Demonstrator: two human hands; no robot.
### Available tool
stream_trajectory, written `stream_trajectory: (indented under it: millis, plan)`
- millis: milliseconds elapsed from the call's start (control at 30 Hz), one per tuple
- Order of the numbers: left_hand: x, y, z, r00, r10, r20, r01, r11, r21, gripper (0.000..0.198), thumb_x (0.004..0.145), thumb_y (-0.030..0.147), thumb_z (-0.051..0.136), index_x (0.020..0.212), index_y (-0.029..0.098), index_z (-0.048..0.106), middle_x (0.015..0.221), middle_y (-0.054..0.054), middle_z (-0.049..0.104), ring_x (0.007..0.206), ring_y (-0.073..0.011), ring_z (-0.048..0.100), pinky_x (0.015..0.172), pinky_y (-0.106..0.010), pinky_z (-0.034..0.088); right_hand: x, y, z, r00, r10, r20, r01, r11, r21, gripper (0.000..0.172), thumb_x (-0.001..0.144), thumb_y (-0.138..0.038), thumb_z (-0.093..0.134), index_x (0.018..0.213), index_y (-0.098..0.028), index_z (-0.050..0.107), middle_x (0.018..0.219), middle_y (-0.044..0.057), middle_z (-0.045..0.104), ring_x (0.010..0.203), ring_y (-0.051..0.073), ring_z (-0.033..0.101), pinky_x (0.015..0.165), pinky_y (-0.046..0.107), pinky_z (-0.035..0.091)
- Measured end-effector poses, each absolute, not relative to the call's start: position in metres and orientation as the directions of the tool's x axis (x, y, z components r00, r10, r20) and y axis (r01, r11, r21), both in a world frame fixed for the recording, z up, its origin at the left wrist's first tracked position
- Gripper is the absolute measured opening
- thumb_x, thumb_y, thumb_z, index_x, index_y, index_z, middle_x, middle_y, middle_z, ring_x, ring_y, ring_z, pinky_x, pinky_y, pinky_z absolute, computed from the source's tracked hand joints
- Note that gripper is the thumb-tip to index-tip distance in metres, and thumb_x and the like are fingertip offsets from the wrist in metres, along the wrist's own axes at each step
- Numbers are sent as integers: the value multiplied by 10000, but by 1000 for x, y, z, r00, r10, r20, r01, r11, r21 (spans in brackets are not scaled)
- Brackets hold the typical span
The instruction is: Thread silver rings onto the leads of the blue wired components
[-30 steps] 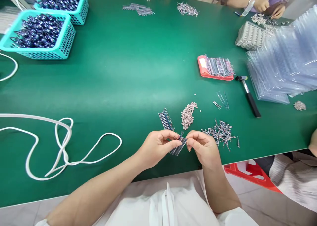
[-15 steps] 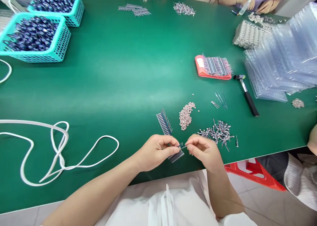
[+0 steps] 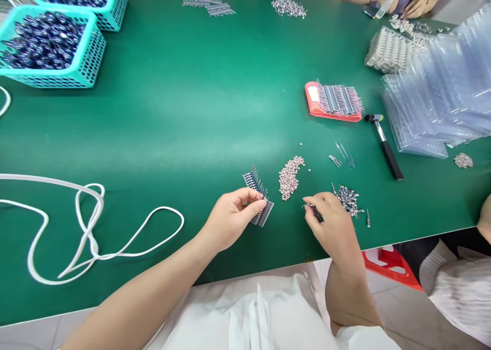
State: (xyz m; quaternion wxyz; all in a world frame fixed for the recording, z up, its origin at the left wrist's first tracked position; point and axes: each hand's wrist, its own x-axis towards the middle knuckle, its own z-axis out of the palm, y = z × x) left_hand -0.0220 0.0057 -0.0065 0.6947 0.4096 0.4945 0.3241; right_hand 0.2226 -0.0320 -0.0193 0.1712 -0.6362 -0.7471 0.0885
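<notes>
My left hand (image 3: pixel 233 217) is closed, thumb and forefinger pinched on a comb-like strip of thin metal pins (image 3: pixel 264 215). Its fingers hide part of the strip. A second pinned strip (image 3: pixel 251 178) lies just beyond them. My right hand (image 3: pixel 333 225) reaches down over the near side of a pile of small wire-legged parts (image 3: pixel 348 199). Its thumb and forefinger are apart, with dark parts (image 3: pixel 315 213) between them on the table. A heap of small pale round beads (image 3: pixel 289 177) lies between and beyond my hands.
Right of centre are a red pad (image 3: pixel 333 110) bearing pinned rows, a hammer (image 3: pixel 387 150) and stacked clear plastic trays (image 3: pixel 441 94). Turquoise baskets (image 3: pixel 82 69) of dark shiny pieces stand at left, near a white cord (image 3: pixel 92 222). Co-workers' hands (image 3: pixel 416 6) are across the table.
My hands have come apart. The left moved up and slightly left with its strip, while the right moved from the wire part by my left fingers to the pile.
</notes>
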Motion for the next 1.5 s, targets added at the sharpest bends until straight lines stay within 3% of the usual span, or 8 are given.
stream_trajectory:
  millis: [200,467,733,1500]
  plan:
    - [-22,7,-3,287,864,-413,-63,448,892,177,808,326,713,822,159,656,761,-6,639,704,-140,592,674,-252,498,198,-25,-24,-262,954,145,862,300,-410,176,954,-147,509,1008,-194,670,919,74,640,891,214,605,789,350,504]
    - [-23,6,-5,298,870,-392,-36,420,907,169,835,329,696,836,164,660,787,-14,650,712,-143,596,680,-253,500,199,-26,-27,-296,945,139,856,327,-402,206,957,-128,500,1051,-202,668,912,77,637,879,216,595,784,367,510]
    - [-23,7,-8,315,858,-406,-40,439,898,170,849,333,692,845,164,670,797,-13,657,729,-139,594,691,-246,498,208,-34,-28,-237,959,154,831,282,-479,185,948,-123,517,1053,-204,647,929,67,638,898,208,599,796,361,503]
    - [-23,8,-4,300,857,-420,-49,454,890,187,818,338,719,838,156,679,795,-22,667,725,-148,614,684,-255,519,205,-29,-30,-294,942,160,866,334,-373,204,958,-145,519,1051,-194,693,905,82,634,843,220,534,759,379,480]
